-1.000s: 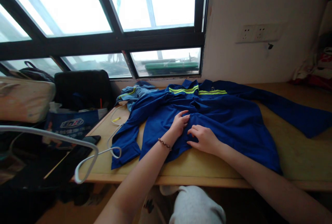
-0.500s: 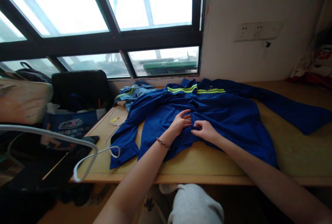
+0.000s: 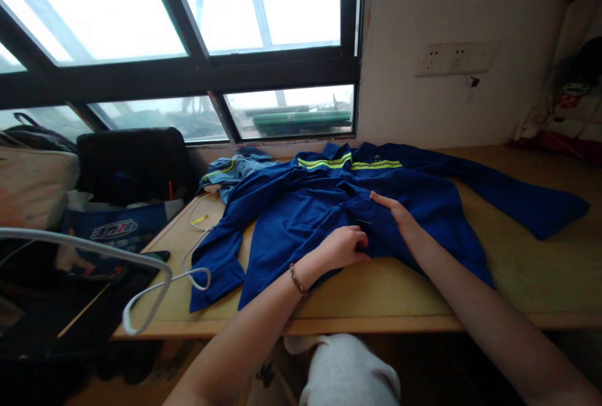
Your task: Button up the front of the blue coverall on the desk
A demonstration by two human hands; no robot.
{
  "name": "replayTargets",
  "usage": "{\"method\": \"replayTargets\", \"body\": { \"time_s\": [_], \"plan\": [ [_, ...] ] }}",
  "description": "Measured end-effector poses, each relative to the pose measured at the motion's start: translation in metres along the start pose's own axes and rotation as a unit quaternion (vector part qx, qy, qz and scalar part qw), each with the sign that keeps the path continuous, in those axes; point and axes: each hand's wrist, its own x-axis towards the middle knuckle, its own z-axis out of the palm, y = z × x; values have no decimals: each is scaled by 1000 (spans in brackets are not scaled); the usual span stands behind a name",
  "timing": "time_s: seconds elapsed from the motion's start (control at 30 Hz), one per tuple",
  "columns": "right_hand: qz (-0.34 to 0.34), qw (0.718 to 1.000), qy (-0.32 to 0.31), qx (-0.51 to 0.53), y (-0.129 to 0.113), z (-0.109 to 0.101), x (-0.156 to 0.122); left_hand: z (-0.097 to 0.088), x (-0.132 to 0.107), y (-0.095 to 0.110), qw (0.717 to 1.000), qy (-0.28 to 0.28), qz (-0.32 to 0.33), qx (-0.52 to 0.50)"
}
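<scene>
A dark blue work shirt (image 3: 291,218) with yellow-green reflective stripes across its chest lies spread on the table, collar towards the window and sleeves out to both sides. My left hand (image 3: 345,246) is closed at the lower middle of its front, with fingers curled in on the cloth near the hem. Higher up along the front opening, my right hand (image 3: 392,208) pinches the edge of the cloth, thumb on top and the other fingers mostly hidden underneath. The front panel is lifted a little between the two hands.
Lighter blue folded clothing (image 3: 239,170) lies at the table's back left. A white cable (image 3: 160,280) loops over the left edge of the table (image 3: 531,287). A printed bag (image 3: 117,224) and a black chair back (image 3: 134,161) stand left. Wall sockets (image 3: 456,58) are at right.
My left hand has moved down towards the hem and curled its fingers. My right hand has gone up along the front opening, lifting the cloth edge. The view has shifted slightly right.
</scene>
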Motion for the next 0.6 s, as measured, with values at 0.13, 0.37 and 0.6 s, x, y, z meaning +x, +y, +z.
{"method": "replayTargets", "body": {
  "time_s": [0.13,0.37,0.6],
  "plan": [
    [6,1000,-7,13,3,-3,7,-3,1,-9,997,-65,-36,-9],
    [-9,1000,-3,1,6,-10,16,-10,-2,-12,992,-53,-103,56],
    [-6,998,-27,-48,11,-7,11,-12,2,-13,979,-59,-188,-55]
  ]
}}
